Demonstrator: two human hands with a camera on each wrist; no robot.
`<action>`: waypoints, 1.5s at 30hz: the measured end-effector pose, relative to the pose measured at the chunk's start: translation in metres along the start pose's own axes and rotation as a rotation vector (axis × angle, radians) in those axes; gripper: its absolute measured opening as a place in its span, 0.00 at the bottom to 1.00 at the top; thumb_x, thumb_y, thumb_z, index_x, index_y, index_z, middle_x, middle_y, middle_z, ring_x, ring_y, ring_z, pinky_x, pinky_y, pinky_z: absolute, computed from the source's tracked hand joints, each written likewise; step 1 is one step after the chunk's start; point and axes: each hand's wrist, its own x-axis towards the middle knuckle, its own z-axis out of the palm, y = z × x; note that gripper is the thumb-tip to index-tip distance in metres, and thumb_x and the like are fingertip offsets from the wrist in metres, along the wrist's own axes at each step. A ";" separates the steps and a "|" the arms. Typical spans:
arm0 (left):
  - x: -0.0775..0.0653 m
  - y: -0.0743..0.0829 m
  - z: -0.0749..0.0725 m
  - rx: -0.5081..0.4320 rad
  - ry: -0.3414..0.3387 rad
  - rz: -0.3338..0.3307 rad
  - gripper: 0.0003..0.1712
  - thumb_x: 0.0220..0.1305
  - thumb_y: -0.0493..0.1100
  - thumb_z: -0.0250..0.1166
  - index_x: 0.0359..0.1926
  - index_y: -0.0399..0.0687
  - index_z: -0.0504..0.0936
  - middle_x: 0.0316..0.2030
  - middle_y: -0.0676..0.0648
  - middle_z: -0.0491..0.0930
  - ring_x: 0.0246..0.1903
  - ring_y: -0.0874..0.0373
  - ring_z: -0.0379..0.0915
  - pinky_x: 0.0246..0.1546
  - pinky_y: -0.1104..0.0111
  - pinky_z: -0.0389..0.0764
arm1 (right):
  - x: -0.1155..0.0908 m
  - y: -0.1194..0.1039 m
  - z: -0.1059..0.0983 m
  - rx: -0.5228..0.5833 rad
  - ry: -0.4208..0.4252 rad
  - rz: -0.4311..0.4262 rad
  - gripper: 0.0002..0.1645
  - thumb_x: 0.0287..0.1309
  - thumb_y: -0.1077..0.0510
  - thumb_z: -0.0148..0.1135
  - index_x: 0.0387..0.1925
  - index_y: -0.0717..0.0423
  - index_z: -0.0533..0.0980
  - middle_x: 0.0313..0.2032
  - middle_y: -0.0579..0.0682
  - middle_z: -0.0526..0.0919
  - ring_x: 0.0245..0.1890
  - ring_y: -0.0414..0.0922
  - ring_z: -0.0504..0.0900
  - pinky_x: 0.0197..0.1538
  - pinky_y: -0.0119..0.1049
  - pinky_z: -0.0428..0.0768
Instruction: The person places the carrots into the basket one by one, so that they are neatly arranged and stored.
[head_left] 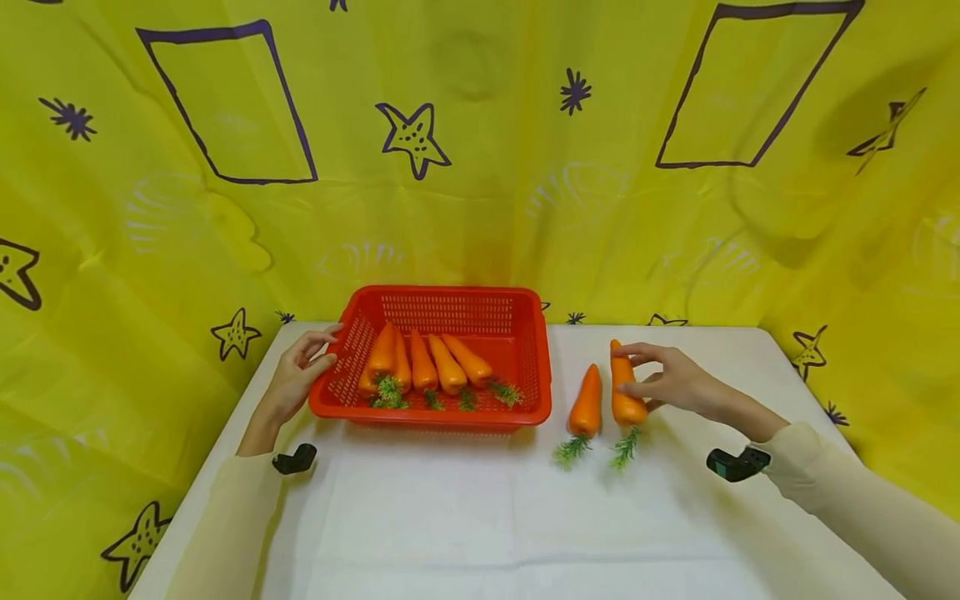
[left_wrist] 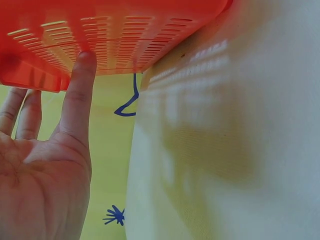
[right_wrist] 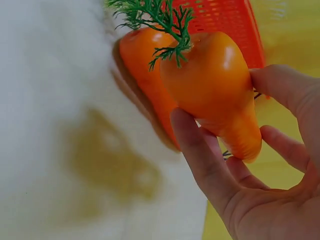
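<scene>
My right hand (head_left: pixel 678 383) pinches an orange carrot (head_left: pixel 625 392) with green leaves between thumb and fingers; in the right wrist view this carrot (right_wrist: pixel 212 75) appears raised off the cloth. Just left of it, a second carrot (head_left: pixel 587 404) lies on the table, its tip pointing away. A red slotted basket (head_left: pixel 536 358) holds several more carrots (head_left: pixel 423 362), leaves toward the near side. At the basket's left side, my left hand (head_left: pixel 288 379) touches the rim and wall. The left wrist view shows its thumb (left_wrist: pixel 80 95) straight against the slotted wall, with other fingertips partly hidden behind the rim.
A white cloth (head_left: pixel 450 517) covers the table. Yellow curtain (head_left: pixel 480 225) with drawn stars and frames hangs close behind the basket and along both sides. Small black devices (head_left: pixel 738 464) sit at both wrists.
</scene>
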 end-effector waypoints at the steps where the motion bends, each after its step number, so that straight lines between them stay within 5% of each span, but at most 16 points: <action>1: -0.001 0.000 0.000 -0.001 -0.001 0.000 0.14 0.76 0.33 0.58 0.56 0.29 0.69 0.75 0.43 0.64 0.69 0.59 0.65 0.54 0.72 0.80 | -0.001 -0.002 -0.001 0.005 0.000 -0.007 0.45 0.63 0.60 0.72 0.75 0.66 0.60 0.66 0.76 0.61 0.39 0.53 0.87 0.40 0.46 0.88; 5: -0.003 0.000 -0.001 0.006 -0.007 0.002 0.15 0.76 0.34 0.58 0.57 0.28 0.68 0.75 0.41 0.63 0.73 0.54 0.59 0.56 0.73 0.79 | -0.006 -0.012 -0.005 0.013 0.013 -0.053 0.45 0.64 0.60 0.71 0.76 0.63 0.60 0.67 0.73 0.62 0.42 0.51 0.88 0.42 0.44 0.88; 15: -0.002 0.000 0.001 -0.012 -0.002 -0.002 0.14 0.76 0.34 0.58 0.57 0.30 0.68 0.74 0.44 0.64 0.64 0.65 0.72 0.51 0.70 0.82 | -0.006 -0.029 -0.006 0.017 0.023 -0.147 0.42 0.64 0.59 0.71 0.75 0.59 0.63 0.67 0.69 0.66 0.43 0.48 0.89 0.44 0.45 0.87; 22: -0.002 0.001 0.002 -0.003 0.001 -0.001 0.15 0.77 0.34 0.58 0.57 0.29 0.68 0.73 0.46 0.66 0.64 0.65 0.70 0.51 0.72 0.82 | 0.008 -0.050 0.004 0.012 -0.005 -0.159 0.42 0.64 0.57 0.72 0.74 0.56 0.64 0.68 0.66 0.67 0.41 0.50 0.89 0.45 0.43 0.87; 39: -0.001 0.000 0.000 0.021 0.007 0.022 0.14 0.76 0.33 0.58 0.56 0.29 0.69 0.74 0.41 0.65 0.70 0.59 0.63 0.54 0.73 0.80 | 0.106 -0.125 0.063 -0.062 -0.158 -0.198 0.38 0.63 0.58 0.73 0.72 0.56 0.69 0.68 0.64 0.67 0.38 0.53 0.87 0.43 0.49 0.88; 45: 0.000 -0.002 0.001 -0.015 -0.009 0.043 0.14 0.75 0.31 0.57 0.57 0.28 0.69 0.74 0.42 0.65 0.71 0.60 0.62 0.56 0.73 0.79 | 0.145 -0.132 0.095 -0.041 -0.224 -0.185 0.38 0.64 0.57 0.71 0.73 0.55 0.68 0.70 0.62 0.66 0.54 0.55 0.83 0.46 0.48 0.87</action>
